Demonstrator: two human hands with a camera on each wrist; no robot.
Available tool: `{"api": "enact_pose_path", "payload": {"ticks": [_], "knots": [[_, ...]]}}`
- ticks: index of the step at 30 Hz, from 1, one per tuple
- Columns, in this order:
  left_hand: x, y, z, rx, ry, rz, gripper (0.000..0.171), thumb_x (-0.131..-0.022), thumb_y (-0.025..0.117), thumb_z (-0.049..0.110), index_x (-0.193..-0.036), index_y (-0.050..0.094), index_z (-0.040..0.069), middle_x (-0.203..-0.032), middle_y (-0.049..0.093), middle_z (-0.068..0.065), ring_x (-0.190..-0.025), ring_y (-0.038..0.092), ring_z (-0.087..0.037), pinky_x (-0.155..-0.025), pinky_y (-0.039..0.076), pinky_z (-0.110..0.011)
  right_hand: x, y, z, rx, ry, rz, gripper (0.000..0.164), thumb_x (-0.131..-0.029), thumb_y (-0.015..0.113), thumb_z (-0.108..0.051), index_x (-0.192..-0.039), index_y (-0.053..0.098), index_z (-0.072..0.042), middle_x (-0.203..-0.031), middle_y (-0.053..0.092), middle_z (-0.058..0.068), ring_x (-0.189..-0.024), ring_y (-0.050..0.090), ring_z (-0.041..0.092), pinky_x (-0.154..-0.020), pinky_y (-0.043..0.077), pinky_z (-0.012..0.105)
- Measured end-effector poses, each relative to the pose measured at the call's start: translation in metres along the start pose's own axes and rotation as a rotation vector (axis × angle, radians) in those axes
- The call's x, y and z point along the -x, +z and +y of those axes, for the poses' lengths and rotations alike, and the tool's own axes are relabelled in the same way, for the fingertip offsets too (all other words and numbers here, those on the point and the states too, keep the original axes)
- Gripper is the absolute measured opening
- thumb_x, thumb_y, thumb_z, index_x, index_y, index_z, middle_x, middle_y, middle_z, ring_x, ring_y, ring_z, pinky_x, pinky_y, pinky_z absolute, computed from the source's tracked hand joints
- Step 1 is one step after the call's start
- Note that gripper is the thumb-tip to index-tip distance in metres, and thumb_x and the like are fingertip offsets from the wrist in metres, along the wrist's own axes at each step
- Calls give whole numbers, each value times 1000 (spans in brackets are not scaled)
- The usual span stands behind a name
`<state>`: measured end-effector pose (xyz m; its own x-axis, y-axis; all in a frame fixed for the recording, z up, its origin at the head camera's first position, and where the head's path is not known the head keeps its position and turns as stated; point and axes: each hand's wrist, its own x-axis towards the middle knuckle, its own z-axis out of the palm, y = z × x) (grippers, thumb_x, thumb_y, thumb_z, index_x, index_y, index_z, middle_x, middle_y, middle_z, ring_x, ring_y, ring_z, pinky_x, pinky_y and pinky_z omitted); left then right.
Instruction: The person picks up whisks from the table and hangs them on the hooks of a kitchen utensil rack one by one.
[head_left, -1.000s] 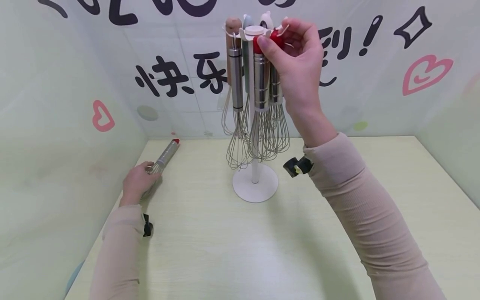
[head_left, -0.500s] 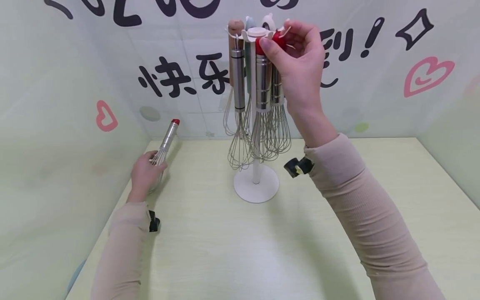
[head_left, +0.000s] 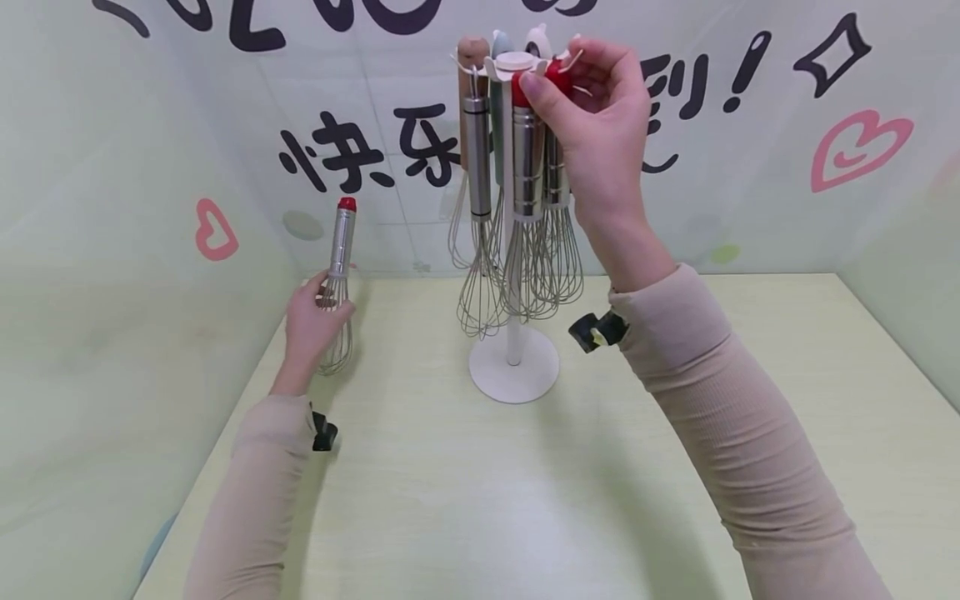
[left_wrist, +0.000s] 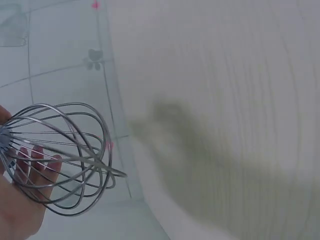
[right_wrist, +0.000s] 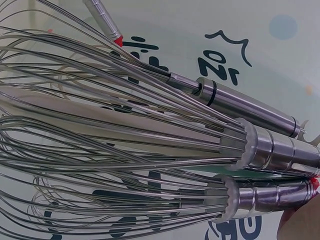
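Observation:
In the head view my left hand (head_left: 311, 329) grips a whisk (head_left: 342, 237) by its wires just below the metal handle. Its red-tipped handle points up. The left wrist view shows the wire loops (left_wrist: 75, 160) above the table, with fingers (left_wrist: 35, 170) behind them. My right hand (head_left: 606, 133) is at the top of a white rack (head_left: 513, 379) hung with several whisks. Its thumb lies on the red end of the front whisk (head_left: 527, 158); its curled fingers reach around a second red-ended whisk (head_left: 557, 77) and a rack hook. Their exact contact is partly hidden.
Also hanging on the rack are a steel-handled whisk (head_left: 477, 158) and a wooden-handled whisk (head_left: 472, 58). The pale table (head_left: 420, 483) meets a printed backdrop (head_left: 405, 242) behind and at both sides.
My left hand has lifted the whisk from the left side of the table, moved it slightly right and tilted its handle more upright. My right hand stays at the rack top.

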<state>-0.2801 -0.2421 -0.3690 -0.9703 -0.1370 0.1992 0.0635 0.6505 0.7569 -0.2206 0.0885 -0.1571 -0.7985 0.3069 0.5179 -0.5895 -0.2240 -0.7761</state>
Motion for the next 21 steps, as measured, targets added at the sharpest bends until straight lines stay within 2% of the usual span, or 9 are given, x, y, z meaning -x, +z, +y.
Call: {"api": "enact_pose_path", "payload": {"ticks": [5,9,12,17,21], "knots": [[1,3,12,98,21,25,58,-85,58,13,-141,44,12,-122,50,-14,-95,50,-17,-79,48,-28,0,1,0,6,5,-2,35,-79,72,4,-106,52,-4,-95,53,0,-91,52,12,-86,49,19],[4,3,23,180,34,32,57,-86,56,13,-141,42,11,-132,50,-11,-104,49,-14,-85,49,-27,0,1,0,8,7,1,35,-79,72,4,-107,52,-4,-95,53,0,-91,52,12,-86,49,20],[6,2,32,221,54,49,58,-88,55,14,-143,38,10,-136,48,-9,-103,47,-10,-82,50,-21,0,1,0,7,9,4,36,-79,72,4,-107,52,-4,-95,53,0,-91,53,12,-86,49,20],[11,5,46,286,145,100,54,-90,54,13,-141,38,7,-133,47,-10,-92,47,-5,-70,50,-11,0,0,0,8,12,8,36,-79,72,3,-107,52,-5,-95,54,0,-91,53,12,-87,50,20],[15,8,56,329,213,142,55,-91,56,15,-143,38,12,-131,49,-8,-89,49,-4,-68,50,-10,0,0,0,6,9,6,36,-79,72,3,-107,52,-5,-95,54,0,-91,53,12,-86,49,20]]}}
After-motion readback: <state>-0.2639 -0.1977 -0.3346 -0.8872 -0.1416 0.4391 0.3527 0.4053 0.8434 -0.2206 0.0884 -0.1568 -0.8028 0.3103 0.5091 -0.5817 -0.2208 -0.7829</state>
